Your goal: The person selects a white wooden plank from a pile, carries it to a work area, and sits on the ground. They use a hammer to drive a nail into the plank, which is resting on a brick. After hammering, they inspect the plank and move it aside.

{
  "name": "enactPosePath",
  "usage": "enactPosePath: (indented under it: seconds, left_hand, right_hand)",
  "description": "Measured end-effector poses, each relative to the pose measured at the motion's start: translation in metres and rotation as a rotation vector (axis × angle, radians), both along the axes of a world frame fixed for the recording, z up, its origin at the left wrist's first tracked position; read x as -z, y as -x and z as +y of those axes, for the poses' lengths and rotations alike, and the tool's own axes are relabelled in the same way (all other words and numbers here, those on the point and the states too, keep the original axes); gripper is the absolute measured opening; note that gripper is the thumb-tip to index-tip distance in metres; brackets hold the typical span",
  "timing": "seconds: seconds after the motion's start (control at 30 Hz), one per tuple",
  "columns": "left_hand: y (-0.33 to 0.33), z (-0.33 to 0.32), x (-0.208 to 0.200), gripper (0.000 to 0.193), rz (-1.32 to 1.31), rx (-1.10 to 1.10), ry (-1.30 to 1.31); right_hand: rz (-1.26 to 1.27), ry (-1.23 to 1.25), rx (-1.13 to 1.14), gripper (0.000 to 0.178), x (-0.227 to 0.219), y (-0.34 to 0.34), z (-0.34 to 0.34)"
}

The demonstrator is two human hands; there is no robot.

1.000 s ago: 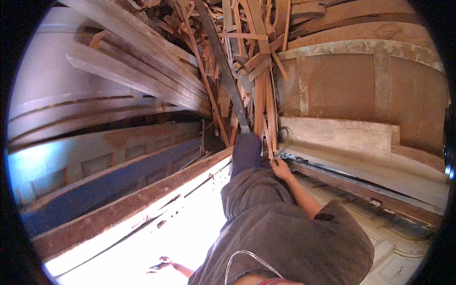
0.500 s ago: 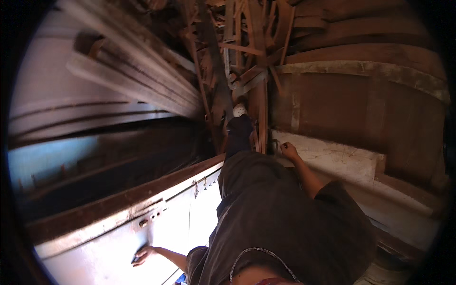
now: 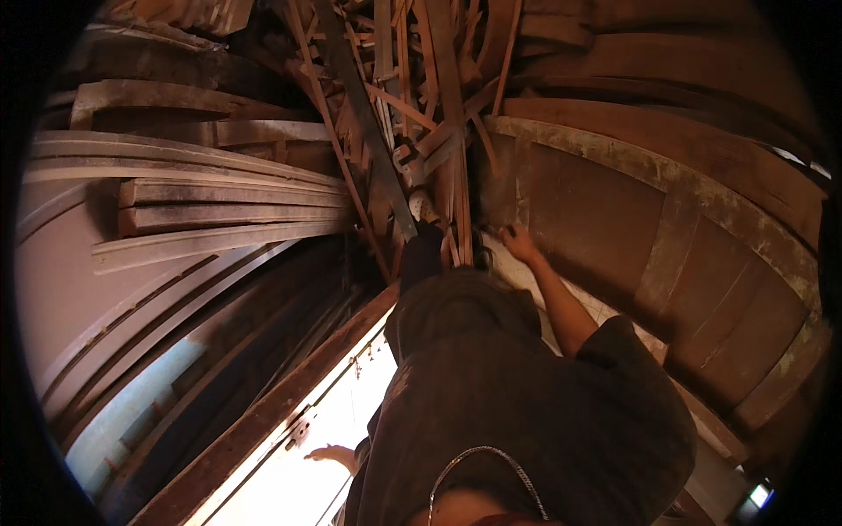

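My left hand (image 3: 331, 454) is at the lower left in front of a sunlit white panel (image 3: 303, 478), its fingers stretched out with nothing visible in them. Near that hand, dark metal fittings (image 3: 296, 432) sit along the panel's edge. My right hand (image 3: 522, 245) is right of centre, ahead of my body, its fingers curled by a small dark spot that I cannot make out. Next to it rises a large brown panelled board (image 3: 596, 206) with a worn, pale-streaked frame. One shoe (image 3: 422, 207), light and speckled, shows beyond my dark trouser leg.
A tangle of thin wooden strips (image 3: 403, 92) lies ahead. Stacked pale boards (image 3: 228, 188) jut in from the left, above a light blue panel (image 3: 132, 430). A dark brown beam (image 3: 254, 421) runs diagonally beside the bright panel. More brown boards (image 3: 667, 61) lean at the upper right.
My view has turned to the right, bringing the left-hand boards into sharper sight. My left hand is closer to my body and less of its forearm shows. My right hand remains beside the panelled board.
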State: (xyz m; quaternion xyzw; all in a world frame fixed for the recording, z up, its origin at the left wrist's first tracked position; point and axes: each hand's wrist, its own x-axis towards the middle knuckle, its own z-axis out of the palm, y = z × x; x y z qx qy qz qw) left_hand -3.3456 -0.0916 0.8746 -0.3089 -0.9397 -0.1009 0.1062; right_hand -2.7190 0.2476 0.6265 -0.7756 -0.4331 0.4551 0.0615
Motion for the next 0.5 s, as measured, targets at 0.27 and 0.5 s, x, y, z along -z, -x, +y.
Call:
enactPosePath:
  seconds: [0.27,0.5]
  left_hand:
    - [-0.101,0.087,0.039,0.047,-1.027,-0.035,0.371]
    - [-0.222,0.204,0.122,0.046,-1.366,0.278,0.689]
  right_hand:
    - [0.104,0.114,0.131,0.060,-0.060,-0.012,0.083]
    - [0.152,0.130,0.381,0.069,0.061,-0.024,0.179]
